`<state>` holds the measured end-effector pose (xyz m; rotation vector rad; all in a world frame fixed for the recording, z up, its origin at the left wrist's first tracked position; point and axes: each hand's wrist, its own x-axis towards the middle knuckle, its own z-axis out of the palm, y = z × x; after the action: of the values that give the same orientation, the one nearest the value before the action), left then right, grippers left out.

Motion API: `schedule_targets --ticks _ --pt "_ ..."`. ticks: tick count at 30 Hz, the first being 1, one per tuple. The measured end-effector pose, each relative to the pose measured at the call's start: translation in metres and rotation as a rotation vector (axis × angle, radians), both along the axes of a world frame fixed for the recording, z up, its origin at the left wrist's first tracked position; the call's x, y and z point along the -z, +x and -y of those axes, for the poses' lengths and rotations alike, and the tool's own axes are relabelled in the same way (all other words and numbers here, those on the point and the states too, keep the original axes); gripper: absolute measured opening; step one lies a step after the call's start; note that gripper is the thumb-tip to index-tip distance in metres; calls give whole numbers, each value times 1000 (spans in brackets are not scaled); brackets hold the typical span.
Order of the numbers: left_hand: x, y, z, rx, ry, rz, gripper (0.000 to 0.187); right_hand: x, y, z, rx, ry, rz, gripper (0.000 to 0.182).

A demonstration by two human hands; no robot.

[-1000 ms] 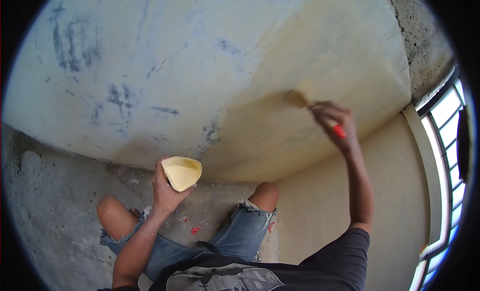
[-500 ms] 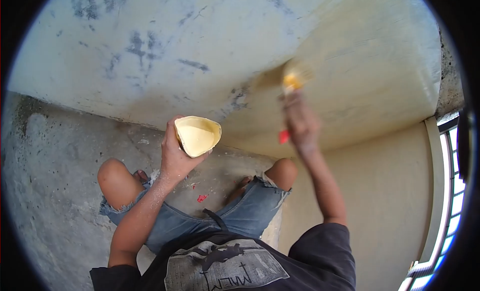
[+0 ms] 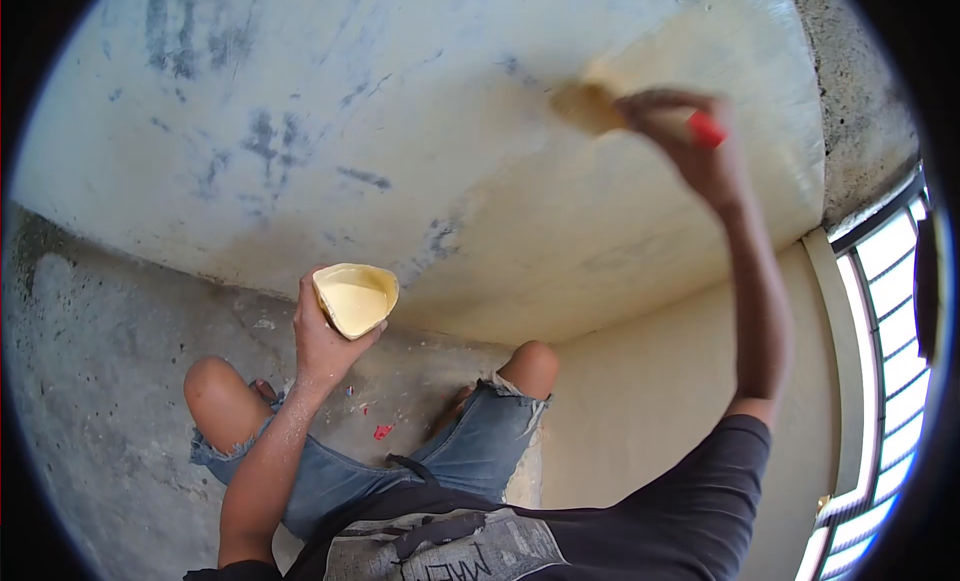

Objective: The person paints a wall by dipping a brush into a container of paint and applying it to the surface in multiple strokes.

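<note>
- Head view: the left hand [image 3: 318,343] is wrapped around a bent cup [image 3: 355,299], fingers curled under and behind it, thumb along its left edge.
- The cup is squashed out of round and tilted with its mouth toward the camera; cream paint coats its inside.
- It sits near the middle of the scene, above the knees [image 3: 215,386] and in front of the line where wall [image 3: 300,101] meets floor [image 3: 90,381].
- The right hand [image 3: 690,141] is raised far and to the right, arm stretched up, fingers clenched on a brush [image 3: 600,106].
- The brush's red handle end [image 3: 706,129] sticks out right of the fingers; its bristles point left and press on the wall.
- The brush is blurred, so finer detail of the grip cannot be told.
- The wall's right part, around the brush and below it, is cream; its left part is pale with dark blue-grey smears.
- The person squats in torn denim shorts [image 3: 470,461] and a dark shirt [image 3: 620,531].
- Small red scraps [image 3: 381,432] lie on the floor between the knees.
- A barred window [image 3: 895,311] stands at the right edge.
</note>
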<state>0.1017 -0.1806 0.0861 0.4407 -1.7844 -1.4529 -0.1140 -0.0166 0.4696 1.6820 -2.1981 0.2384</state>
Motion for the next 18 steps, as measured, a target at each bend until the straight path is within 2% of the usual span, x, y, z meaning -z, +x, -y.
schedule_targets --ticks 1,3,5,7,8,9,10,11,13,14,15,18 --pt "-1 1 -1 3 0 3 83 -39 -6 -2 29 -13 36 20" --pt "-2 2 -3 13 -2 -2 84 -119 -33 -12 -59 1 -173 27" --pt "2 3 -3 14 -22 3 84 -160 9 7 -16 -168 -176 8" --pt "1 4 -3 15 -37 -3 84 -209 -1 1 -154 -300 -368 8" --pt "1 5 -4 14 -33 -1 84 -240 -13 -1 -215 -333 -373 8" --pt "2 7 -5 17 -62 -6 84 -247 -3 -1 -273 -367 -380 8" --pt "4 7 -4 28 -41 -1 84 -247 3 -8 -174 -425 -559 11" --pt "4 7 -4 37 -21 -1 84 -225 28 -9 -64 -408 -707 16" --pt "4 8 -3 20 -50 -8 84 -161 62 -11 -153 -505 -537 24" --pt "4 8 -2 15 -41 -11 84 -131 94 -11 41 -429 -411 28" --pt "4 8 -1 7 -28 -12 84 -99 100 -15 21 -368 -445 38" --pt "0 5 2 0 -35 -17 82 15 126 -37 -135 19 -509 88"
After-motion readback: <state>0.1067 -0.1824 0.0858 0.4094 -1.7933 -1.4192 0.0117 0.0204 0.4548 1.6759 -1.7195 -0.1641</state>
